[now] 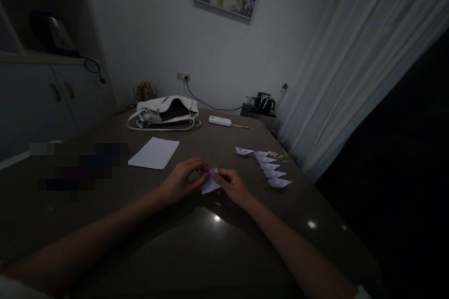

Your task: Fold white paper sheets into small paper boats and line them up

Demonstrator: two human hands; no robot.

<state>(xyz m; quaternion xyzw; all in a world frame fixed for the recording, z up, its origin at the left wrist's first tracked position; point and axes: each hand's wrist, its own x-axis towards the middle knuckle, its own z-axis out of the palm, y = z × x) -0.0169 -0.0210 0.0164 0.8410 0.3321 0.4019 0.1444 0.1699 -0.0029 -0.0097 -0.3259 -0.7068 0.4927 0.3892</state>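
Observation:
A small folded piece of white paper (210,184) lies on the dark table (196,247) between my hands. My left hand (183,180) pinches its upper left edge with curled fingers. My right hand (232,187) pinches its right edge, fingers closed. A row of several finished folded paper boats (269,167) sits to the right of my right hand. A stack of flat white sheets (154,153) lies beyond my left hand.
A white handbag (164,113) lies at the table's far side, with a white power bank (220,121) and cable beside it. A cabinet stands at the left, white curtains at the right, a kettle (264,101) on a small stand behind.

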